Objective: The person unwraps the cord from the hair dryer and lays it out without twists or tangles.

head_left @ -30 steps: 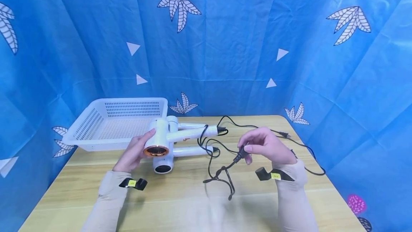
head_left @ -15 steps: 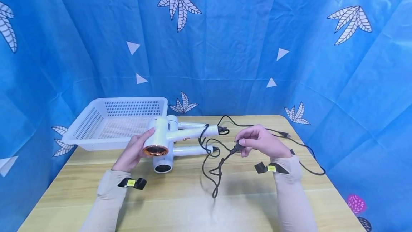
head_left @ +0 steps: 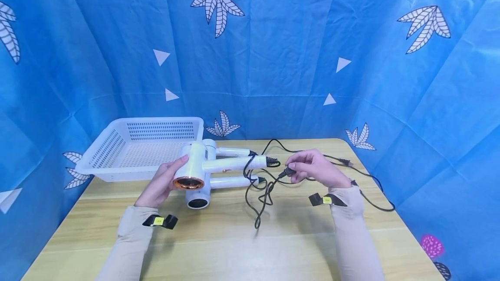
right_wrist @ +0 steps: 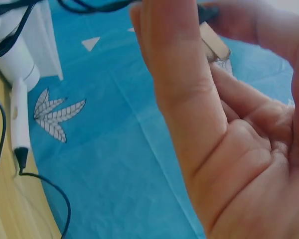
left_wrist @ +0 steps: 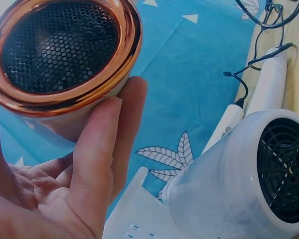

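My left hand (head_left: pixel 162 181) grips the barrel of a white hair dryer (head_left: pixel 222 165) with a copper-coloured rim, held above the table with its handle pointing right. In the left wrist view the fingers curl round the barrel just behind its dark mesh end (left_wrist: pixel 60 47). To the right of the handle's end, my right hand (head_left: pixel 318 170) pinches the black plug (head_left: pixel 289 171) between thumb and fingers. Metal prongs (right_wrist: pixel 215 44) show between the fingers in the right wrist view. From the plug, a twisted black cord (head_left: pixel 258 218) hangs in loops, overlapping the handles.
Two more white hair dryers lie on the table, one in front (head_left: pixel 197 198) and one behind (head_left: pixel 232 151). A white perforated basket (head_left: pixel 103 174) stands at the back left. Another black cord with a plug (head_left: pixel 345 162) trails along the right side, before a blue curtain (head_left: pixel 289 55).
My right hand has moved left and slightly up with the plug, towards the hair dryer's handle. The hanging cord loops have swung left. My left hand has stayed nearly still.
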A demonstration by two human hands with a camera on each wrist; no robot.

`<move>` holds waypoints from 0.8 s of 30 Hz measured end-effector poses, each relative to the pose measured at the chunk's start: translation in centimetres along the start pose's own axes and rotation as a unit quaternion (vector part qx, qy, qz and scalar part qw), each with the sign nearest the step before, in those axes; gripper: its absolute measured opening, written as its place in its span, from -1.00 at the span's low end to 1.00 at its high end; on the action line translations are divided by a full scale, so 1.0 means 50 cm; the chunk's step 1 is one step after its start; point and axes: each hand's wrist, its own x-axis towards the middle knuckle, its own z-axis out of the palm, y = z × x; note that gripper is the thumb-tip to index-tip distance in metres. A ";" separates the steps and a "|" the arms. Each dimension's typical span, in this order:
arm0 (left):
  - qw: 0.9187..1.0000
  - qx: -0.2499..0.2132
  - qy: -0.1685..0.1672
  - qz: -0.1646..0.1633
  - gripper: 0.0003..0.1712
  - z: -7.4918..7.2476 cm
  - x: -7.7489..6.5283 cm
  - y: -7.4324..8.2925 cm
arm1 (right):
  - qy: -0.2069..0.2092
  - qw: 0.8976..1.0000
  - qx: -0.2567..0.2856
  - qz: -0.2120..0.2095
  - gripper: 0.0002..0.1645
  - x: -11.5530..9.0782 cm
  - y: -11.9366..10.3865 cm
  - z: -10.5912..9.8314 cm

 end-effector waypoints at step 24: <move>0.998 0.046 -0.038 0.015 -0.29 0.010 -0.002 -0.008 | 0.283 0.929 0.173 -0.162 -0.85 0.021 0.000 -0.004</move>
